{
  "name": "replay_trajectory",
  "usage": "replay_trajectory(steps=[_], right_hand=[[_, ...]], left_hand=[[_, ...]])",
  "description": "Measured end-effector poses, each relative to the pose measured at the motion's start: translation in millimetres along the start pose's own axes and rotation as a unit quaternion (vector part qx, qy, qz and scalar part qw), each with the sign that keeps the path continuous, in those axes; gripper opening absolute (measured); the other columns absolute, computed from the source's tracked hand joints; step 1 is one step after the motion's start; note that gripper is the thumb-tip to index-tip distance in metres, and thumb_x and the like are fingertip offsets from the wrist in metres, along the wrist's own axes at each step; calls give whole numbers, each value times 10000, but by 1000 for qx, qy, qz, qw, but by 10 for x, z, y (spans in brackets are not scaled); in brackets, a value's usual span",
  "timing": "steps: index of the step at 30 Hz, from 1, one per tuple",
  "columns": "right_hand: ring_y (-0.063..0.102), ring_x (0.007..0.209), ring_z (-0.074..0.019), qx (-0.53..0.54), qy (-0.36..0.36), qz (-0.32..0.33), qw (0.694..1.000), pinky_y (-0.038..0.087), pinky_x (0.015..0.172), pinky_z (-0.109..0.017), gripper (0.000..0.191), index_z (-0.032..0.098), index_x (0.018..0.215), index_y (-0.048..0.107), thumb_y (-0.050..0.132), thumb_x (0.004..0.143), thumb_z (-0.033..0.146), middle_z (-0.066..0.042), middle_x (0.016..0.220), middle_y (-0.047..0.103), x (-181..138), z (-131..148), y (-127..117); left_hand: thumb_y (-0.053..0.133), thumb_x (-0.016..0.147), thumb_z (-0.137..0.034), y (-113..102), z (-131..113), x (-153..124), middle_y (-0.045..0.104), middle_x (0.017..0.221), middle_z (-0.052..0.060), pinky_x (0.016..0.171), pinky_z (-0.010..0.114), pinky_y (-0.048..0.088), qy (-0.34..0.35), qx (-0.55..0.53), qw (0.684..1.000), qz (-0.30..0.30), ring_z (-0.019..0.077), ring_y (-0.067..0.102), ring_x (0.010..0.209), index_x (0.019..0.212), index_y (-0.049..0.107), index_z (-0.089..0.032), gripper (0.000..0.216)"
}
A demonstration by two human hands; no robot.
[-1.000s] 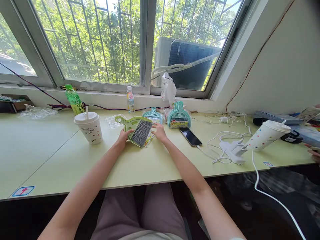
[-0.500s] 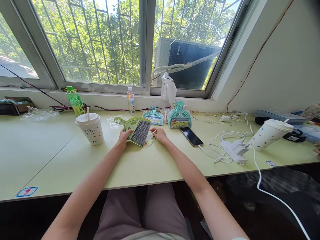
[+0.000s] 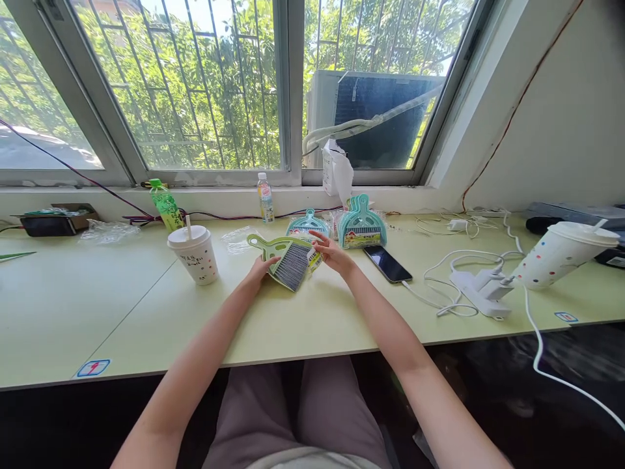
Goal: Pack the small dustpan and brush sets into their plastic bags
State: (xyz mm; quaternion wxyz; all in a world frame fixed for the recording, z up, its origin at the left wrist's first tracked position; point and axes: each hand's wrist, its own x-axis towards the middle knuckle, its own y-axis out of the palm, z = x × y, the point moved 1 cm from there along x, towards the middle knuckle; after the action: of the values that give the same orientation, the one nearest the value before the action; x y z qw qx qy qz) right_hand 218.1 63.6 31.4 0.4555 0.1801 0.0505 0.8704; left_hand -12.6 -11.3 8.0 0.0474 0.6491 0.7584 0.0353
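My left hand point(image 3: 262, 270) is closed on the left side of a light green dustpan point(image 3: 267, 246), held tilted over the table. A small brush with grey bristles point(image 3: 293, 267) lies against the pan. At the pan's right edge my right hand point(image 3: 334, 255) pinches a yellow printed label card point(image 3: 314, 259) between thumb and fingers. The card stands close beside the bristles; whether it touches them I cannot tell. Behind the hands are a teal dustpan and brush set point(image 3: 308, 225) and a stack of several teal sets point(image 3: 362, 228) with printed labels.
A white cup with a straw point(image 3: 195, 257) stands left, before a green bottle point(image 3: 166, 207). Near the window are a small bottle point(image 3: 265, 198) and clear plastic wrap point(image 3: 239, 240). To the right lie a phone point(image 3: 388, 264), a power strip point(image 3: 481, 294), cables and a tilted cup point(image 3: 561, 254).
The label card has been lifted from the table into my right hand, which has come up beside the brush. My left hand keeps hold of the dustpan. The view has shifted left.
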Motion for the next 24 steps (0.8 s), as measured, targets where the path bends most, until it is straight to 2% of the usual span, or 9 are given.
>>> replay_trajectory(steps=[5,7,9,11,13,15,17,20,24], right_hand=[[628,774,-120,-12,-33,31,999,531,715,-237,517,251,1185,608,754,696,335,17,893,650,9,104,219],[638,790,-138,-59,-35,40,997,534,740,-266,481,234,1142,629,765,686,302,6,886,667,46,44,287],[646,817,-157,-134,-41,15,990,532,776,-294,400,209,1067,654,759,682,234,-7,867,681,81,-81,335],[649,855,-171,-220,-70,-40,972,521,824,-317,294,191,1000,667,707,710,161,-19,865,686,94,-217,361],[643,906,-180,-325,-109,-68,937,495,887,-336,238,193,979,675,628,760,115,-29,907,690,76,-311,382],[630,967,-187,-414,-139,-73,897,463,939,-345,260,204,1018,675,551,814,102,-40,988,688,37,-341,403],[612,1026,-200,-459,-156,-89,870,442,966,-352,299,210,1091,657,504,853,112,-53,1067,675,-5,-326,419],[586,1077,-227,-478,-164,-112,856,427,983,-369,323,198,1153,623,499,866,122,-73,1119,651,-28,-306,422],[574,1063,-226,-468,-181,-100,859,423,981,-366,311,185,1140,609,496,862,106,-76,1101,630,2,-360,396]], left_hand=[[822,557,-366,28,-25,-31,733,972,103,670,310,560,-5,4,1000,12,253,707,830,1085,643,-178,588],[817,576,-380,34,-26,-30,729,992,110,663,308,559,-10,5,1000,15,250,706,832,1100,643,-174,589],[809,600,-397,43,-23,-29,722,1029,115,670,304,559,-10,3,999,34,245,703,848,1112,643,-173,584],[814,604,-395,54,-18,-29,714,1060,117,687,301,560,-4,1,998,63,240,699,861,1112,648,-169,580],[836,578,-363,61,-12,-29,709,1070,118,688,300,562,-4,9,997,80,240,695,860,1104,652,-164,591],[865,525,-306,62,-6,-29,706,1072,122,686,305,564,-12,15,997,81,248,691,862,1089,651,-154,622],[881,479,-252,61,-2,-30,703,1073,127,710,321,569,-14,12,996,85,262,686,883,1074,649,-145,648],[878,480,-235,61,2,-36,703,1064,123,749,357,573,-10,9,995,99,276,682,902,1071,644,-147,641],[882,452,-200,72,-1,-45,702,1052,110,803,390,566,-9,7,994,109,285,679,927,1067,640,-147,663]])
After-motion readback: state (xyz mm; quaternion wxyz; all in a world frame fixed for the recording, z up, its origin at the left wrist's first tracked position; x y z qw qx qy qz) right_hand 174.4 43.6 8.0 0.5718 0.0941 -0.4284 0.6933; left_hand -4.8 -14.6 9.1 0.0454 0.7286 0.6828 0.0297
